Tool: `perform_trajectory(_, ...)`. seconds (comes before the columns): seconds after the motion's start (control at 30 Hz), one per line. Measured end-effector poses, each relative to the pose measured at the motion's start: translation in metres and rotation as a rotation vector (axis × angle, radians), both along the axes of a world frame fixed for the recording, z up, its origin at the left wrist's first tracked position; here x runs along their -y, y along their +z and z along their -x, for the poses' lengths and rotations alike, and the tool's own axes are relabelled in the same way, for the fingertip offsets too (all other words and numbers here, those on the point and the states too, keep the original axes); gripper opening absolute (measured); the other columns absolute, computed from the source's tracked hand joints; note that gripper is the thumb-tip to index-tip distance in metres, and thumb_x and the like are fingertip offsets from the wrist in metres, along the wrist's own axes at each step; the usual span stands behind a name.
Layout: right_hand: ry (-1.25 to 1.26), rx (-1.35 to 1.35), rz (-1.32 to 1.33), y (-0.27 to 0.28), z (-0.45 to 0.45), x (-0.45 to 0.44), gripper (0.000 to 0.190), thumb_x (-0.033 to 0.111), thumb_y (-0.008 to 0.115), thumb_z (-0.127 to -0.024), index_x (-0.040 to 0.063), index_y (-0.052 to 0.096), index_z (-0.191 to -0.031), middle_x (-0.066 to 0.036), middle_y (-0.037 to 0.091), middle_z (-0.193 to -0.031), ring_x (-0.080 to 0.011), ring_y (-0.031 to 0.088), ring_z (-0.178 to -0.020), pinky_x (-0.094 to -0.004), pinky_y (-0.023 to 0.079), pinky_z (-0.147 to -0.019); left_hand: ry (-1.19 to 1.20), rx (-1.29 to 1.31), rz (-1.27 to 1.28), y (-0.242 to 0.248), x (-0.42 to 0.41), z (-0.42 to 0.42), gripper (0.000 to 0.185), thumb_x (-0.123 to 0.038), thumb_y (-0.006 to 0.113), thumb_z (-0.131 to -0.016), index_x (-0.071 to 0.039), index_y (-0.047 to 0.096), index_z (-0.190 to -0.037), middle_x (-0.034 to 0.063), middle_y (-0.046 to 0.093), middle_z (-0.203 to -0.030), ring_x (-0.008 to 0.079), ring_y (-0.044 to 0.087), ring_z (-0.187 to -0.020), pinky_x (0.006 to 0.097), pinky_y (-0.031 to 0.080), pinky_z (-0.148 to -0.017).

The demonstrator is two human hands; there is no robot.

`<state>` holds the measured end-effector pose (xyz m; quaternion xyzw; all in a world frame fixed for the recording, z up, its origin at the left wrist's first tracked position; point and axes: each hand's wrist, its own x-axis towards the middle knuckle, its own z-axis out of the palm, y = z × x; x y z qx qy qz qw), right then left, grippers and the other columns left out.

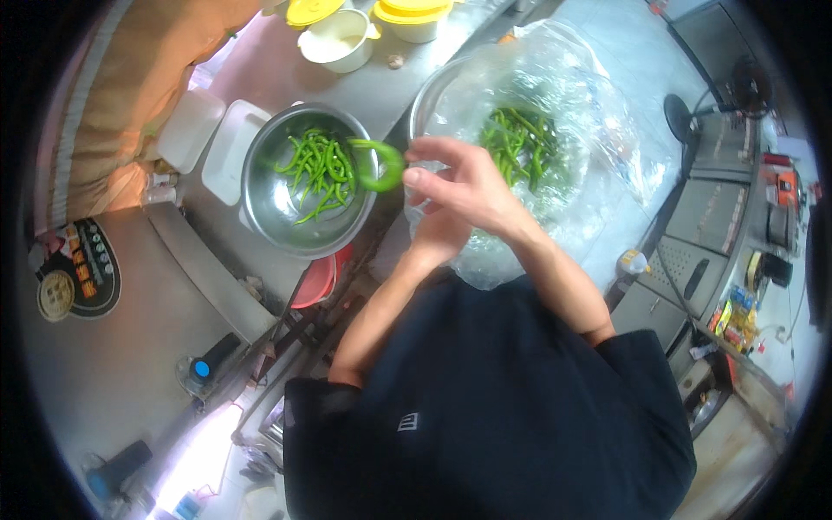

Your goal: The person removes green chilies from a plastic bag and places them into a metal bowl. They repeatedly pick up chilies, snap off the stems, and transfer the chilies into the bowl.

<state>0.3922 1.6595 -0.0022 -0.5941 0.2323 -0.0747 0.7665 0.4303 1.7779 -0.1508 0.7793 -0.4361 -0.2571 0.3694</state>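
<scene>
A curved green chili pepper [385, 168], blurred, is at the fingertips of my right hand [458, 179], near the right rim of a steel bowl [263, 214]; whether the fingers still grip it, I cannot tell. Several green chilies [318, 166] lie in that bowl. My left hand [442, 235] is below and partly behind the right one, its fingers mostly hidden. Just right of my hands, a clear plastic bag [585, 156] lies open over a large metal basin [422, 104], with more green chilies [520, 143] inside it.
Two white plastic trays [221, 156] lie left of the bowl. White tubs [344, 55] with yellow lids stand at the counter's far side. Red plastic containers [315, 286] sit below the counter edge. A yellow-and-white jug [632, 262] is on the floor to the right.
</scene>
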Motion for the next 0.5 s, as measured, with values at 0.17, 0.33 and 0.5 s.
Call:
perform_trajectory(0.17, -0.243, -0.247, 0.528, -0.074, 0.055, 0.054, 0.026, 0.016, 0.067, -0.094, -0.004, 0.071, -0.109, -0.022, 0.075, -0.094, -0.0283, 0.076, -0.084, -0.0408, 0.059, -0.076, 0.008, -0.043, -0.275, 0.065, -0.003, -0.027, 0.051, -0.023, 0.048, -0.102, 0.005, 0.052, -0.144, 0.0353, 0.069, -0.112, 0.0487, 0.066, -0.11, 0.0567, 0.051, -0.096)
perform_trajectory(0.33, -0.387, -0.457, 0.924, -0.132, 0.108, 0.089, 0.021, 0.013, 0.061, -0.092, -0.002, 0.073, -0.102, -0.028, 0.072, -0.095, -0.0459, 0.07, -0.091, -0.0509, 0.055, -0.083, 0.044, 0.04, -0.423, 0.078, 0.008, -0.034, 0.05, -0.023, 0.046, -0.101, 0.001, 0.055, -0.143, 0.032, 0.071, -0.112, 0.0482, 0.068, -0.108, 0.0554, 0.052, -0.096)
perform_trajectory(0.5, -0.433, -0.705, 1.158, -0.152, 0.086, 0.096, 0.022, 0.016, 0.063, -0.091, -0.001, 0.072, -0.101, -0.024, 0.073, -0.094, -0.0445, 0.07, -0.089, -0.0512, 0.054, -0.082, -0.072, 0.032, -0.304, 0.07, 0.02, -0.036, 0.043, -0.023, 0.045, -0.102, -0.004, 0.063, -0.135, 0.028, 0.071, -0.115, 0.0457, 0.067, -0.111, 0.0535, 0.052, -0.097)
